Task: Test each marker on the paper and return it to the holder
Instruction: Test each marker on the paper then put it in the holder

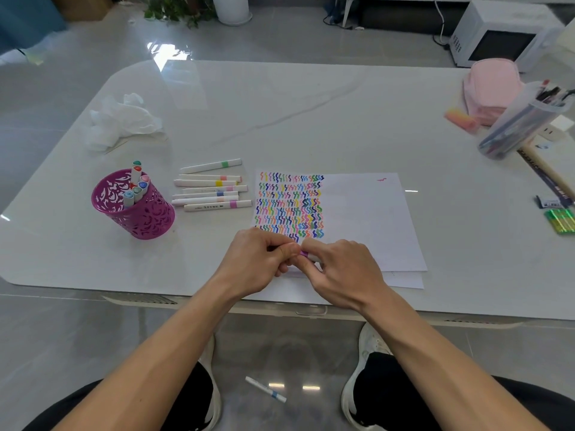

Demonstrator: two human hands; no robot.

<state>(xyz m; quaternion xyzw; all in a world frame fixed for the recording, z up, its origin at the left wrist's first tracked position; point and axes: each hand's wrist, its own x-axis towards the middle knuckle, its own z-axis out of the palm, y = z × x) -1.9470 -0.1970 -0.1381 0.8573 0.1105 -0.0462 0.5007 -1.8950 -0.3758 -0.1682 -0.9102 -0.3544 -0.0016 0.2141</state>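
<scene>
Over near edge of paper [367,219], left hand [252,259] and right hand [345,272] together, pinching seemingly purple-banded marker [306,254]

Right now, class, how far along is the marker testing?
Done: rows of squiggles fill the left of the paper, and a few markers stand in the purple holder. In hand: the left hand and right hand grip a purple-banded marker. Left: the loose markers beside the holder, and a marker on the floor.
</scene>
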